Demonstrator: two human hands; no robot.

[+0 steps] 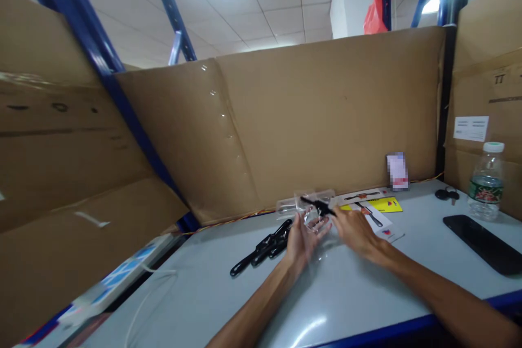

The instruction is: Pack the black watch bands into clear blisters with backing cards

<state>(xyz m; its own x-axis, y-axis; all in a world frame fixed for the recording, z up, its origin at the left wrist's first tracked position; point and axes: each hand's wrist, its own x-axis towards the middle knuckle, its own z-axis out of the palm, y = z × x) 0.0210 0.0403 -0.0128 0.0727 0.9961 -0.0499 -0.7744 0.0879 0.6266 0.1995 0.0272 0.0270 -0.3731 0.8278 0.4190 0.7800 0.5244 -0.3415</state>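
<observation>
My left hand [302, 239] is turned palm up, its fingers stretched out and apart. Clear plastic film [321, 254] lies against it and hangs between my two hands; whether the fingers pinch the film is hard to see. With fingers closed, my right hand [355, 229] grips a black long-handled tool [322, 206] above the left palm. The tool's thin end points to the upper left, while its other end is hidden in the hand. Left of my hands, several similar black tools [263, 247] lie side by side on the grey table [196, 288].
Behind my hands are clear plastic bags [287, 207], printed cards [369, 217] and a yellow card [387, 204]. To the right are a black phone [483, 242], a water bottle [486, 187] and keys [447, 194]. A power strip [122, 274] runs along the left edge; a cardboard wall [326, 119] stands behind.
</observation>
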